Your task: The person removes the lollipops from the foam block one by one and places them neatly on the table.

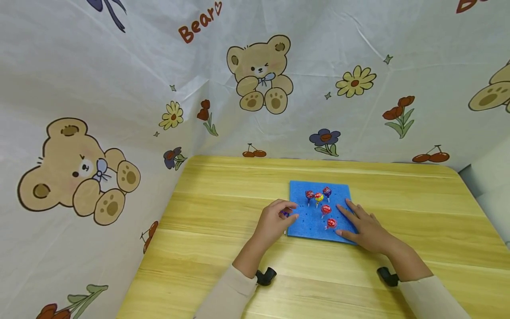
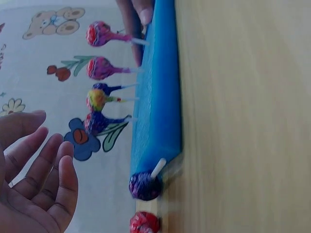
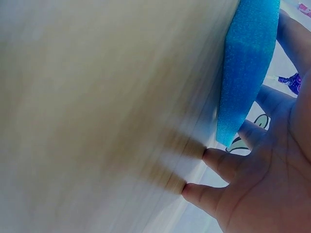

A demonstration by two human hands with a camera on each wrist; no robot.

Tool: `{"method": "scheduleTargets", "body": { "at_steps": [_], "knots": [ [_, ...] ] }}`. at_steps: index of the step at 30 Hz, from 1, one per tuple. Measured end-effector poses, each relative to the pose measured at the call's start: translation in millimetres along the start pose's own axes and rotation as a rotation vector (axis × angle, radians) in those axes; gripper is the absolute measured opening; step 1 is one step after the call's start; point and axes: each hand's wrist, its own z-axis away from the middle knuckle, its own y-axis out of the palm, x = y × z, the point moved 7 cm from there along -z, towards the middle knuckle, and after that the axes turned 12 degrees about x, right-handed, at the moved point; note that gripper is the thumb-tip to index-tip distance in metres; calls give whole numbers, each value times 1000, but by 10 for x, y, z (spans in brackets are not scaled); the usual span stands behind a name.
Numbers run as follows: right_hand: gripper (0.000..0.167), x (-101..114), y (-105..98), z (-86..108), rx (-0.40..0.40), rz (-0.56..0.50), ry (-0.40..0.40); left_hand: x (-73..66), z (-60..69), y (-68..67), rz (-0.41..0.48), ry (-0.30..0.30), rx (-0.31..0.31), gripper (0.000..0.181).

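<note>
A blue foam board [image 1: 311,228] lies on the table, with several wrapped lollipops standing in it by their sticks, among them a yellow one [image 1: 318,197] and a red one [image 1: 331,223]. At the board's left edge hovers my left hand [image 1: 272,220], its fingers loosely bent with nothing between them in the left wrist view. A purple lollipop [image 2: 146,187] lies on the table beside the board, near that hand, and a red-wrapped lollipop [image 2: 145,222] is close by it. My right hand [image 1: 365,228] rests on the board's right edge with spread fingers, two fingertips touching the table.
The wooden table [image 1: 223,199] extends around the board on all sides. A white cloth [image 1: 311,53] printed with bears and flowers hangs behind it and along the left side. Black wrist mounts [image 1: 266,276] sit at both cuffs.
</note>
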Motion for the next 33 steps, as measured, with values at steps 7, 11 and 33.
{"method": "scheduleTargets", "body": {
  "at_steps": [7, 11, 33],
  "knots": [
    [89, 4, 0, -1, 1, -1, 8, -76, -38, 271, -84, 4, 83, 28],
    [88, -1, 8, -4, -2, 6, 6, -122, -53, 388, -98, -2, 107, 29],
    [85, 34, -27, 13, -21, 12, -27, -154, -197, 751, -160, 67, 142, 38]
  ]
}}
